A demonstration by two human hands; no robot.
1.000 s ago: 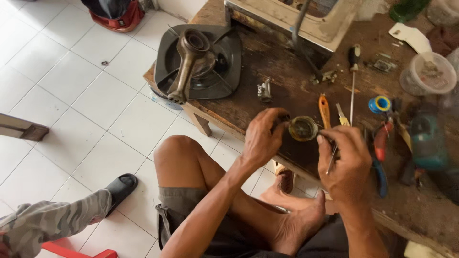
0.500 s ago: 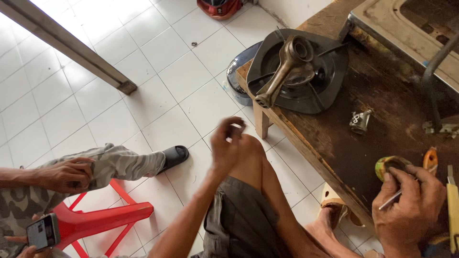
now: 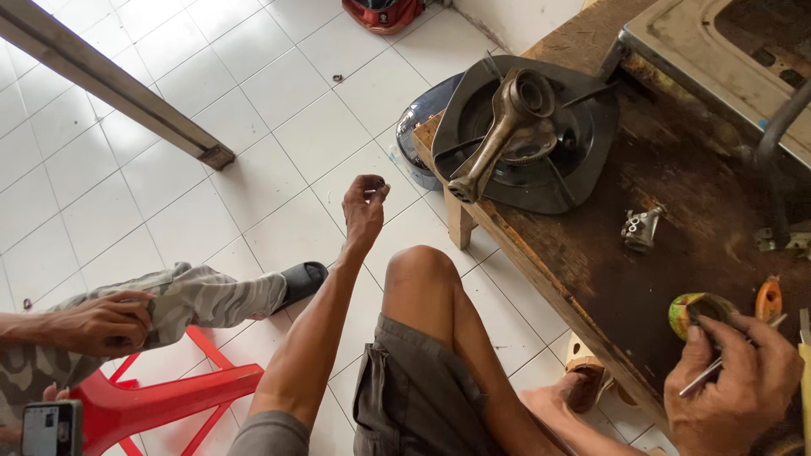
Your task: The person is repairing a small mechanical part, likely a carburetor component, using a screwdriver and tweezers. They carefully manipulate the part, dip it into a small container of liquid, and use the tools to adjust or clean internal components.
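Tool [image 3: 725, 365] slanted up-right in right hand [image 3: 733, 390], perhaps touching cup [image 3: 698, 311].

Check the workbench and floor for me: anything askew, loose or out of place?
The black burner plate overhangs the wooden bench edge, with a metal burner pipe lying tilted across it. A small metal fitting lies loose on the bench. Small debris sits on the floor tiles.

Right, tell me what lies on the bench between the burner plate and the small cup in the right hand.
In the head view, one small metal fitting lies between the burner plate and the cup at the right hand; otherwise bare wood.
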